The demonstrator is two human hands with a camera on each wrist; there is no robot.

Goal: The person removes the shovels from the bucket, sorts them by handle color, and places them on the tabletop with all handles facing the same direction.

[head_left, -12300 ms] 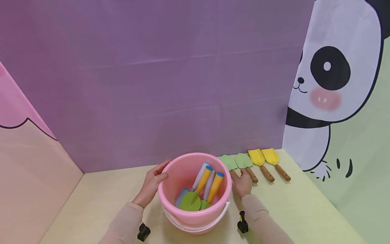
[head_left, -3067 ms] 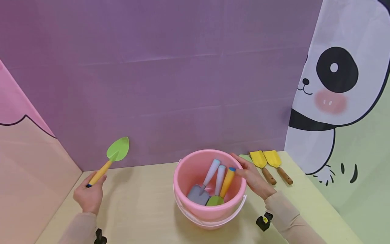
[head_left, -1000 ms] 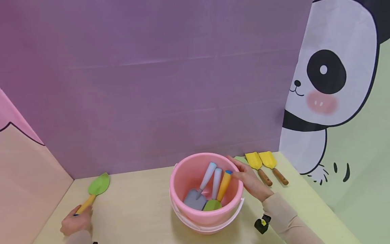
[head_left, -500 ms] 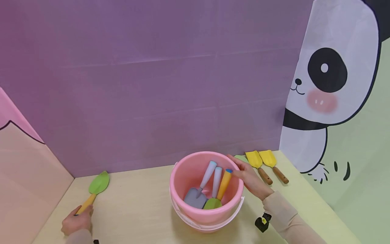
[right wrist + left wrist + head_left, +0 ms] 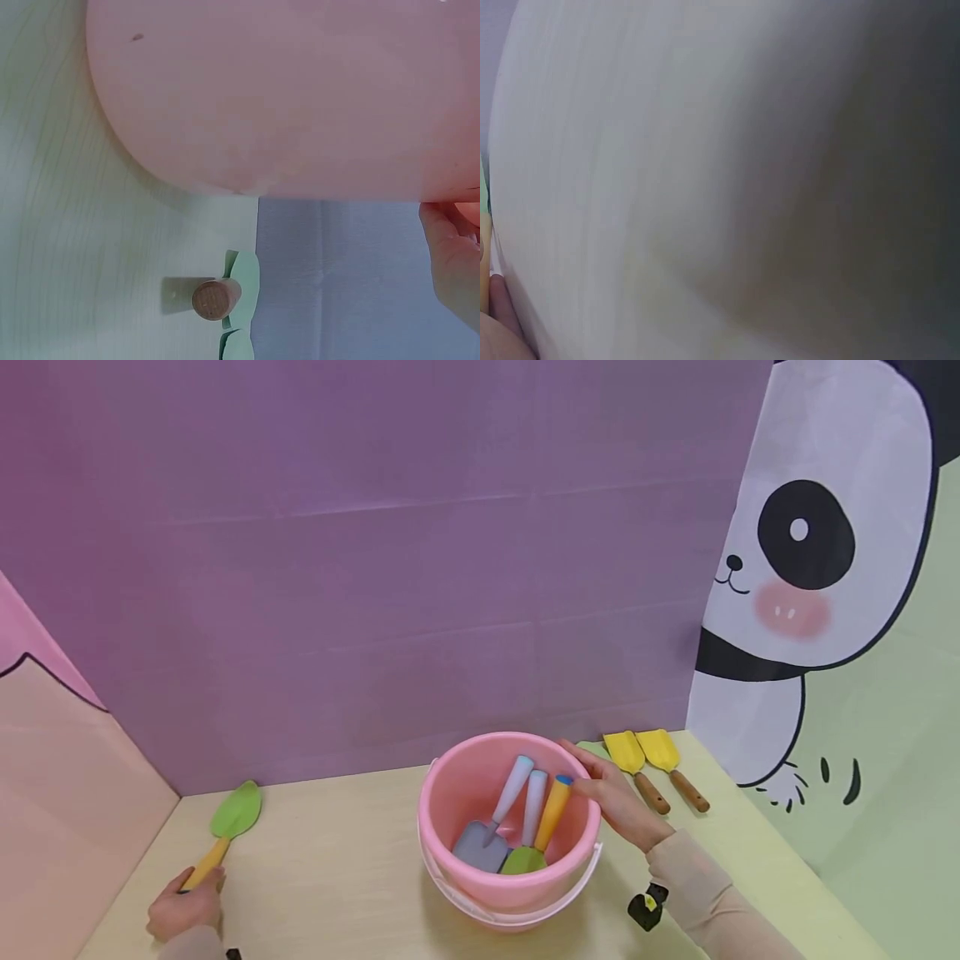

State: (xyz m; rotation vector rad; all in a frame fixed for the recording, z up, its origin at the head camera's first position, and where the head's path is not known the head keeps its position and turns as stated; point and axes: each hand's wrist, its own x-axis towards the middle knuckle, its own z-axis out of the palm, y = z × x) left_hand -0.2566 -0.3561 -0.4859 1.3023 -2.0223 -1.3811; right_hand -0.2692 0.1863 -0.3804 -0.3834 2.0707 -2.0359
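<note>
At the left of the table, my left hand (image 5: pixel 185 912) holds the yellow handle of a green-bladed hand trowel (image 5: pixel 236 810); its leaf-shaped blade points to the back wall. The left wrist view catches only a sliver of handle and fingers (image 5: pixel 502 304). My right hand (image 5: pixel 618 802) grips the right rim of a pink bucket (image 5: pixel 510 893), thumb at the inside and fingers outside. Inside the bucket lean a second green trowel with a yellow handle (image 5: pixel 553 814) and two tools with pale lilac handles, one showing a grey blade (image 5: pixel 482 847).
Right of the bucket lie two yellow shovels (image 5: pixel 626 753) with wooden handles. Pale green shovels (image 5: pixel 244 289) lie behind my right hand, mostly hidden in the head view. A purple wall (image 5: pixel 360 610) closes off the back; a panda-printed wall stands at the right.
Earlier my left hand was on the bucket rim and both green trowels were inside. One was lifted out leftward, then lowered to the table. My right hand moved from the green shovels to the rim.
</note>
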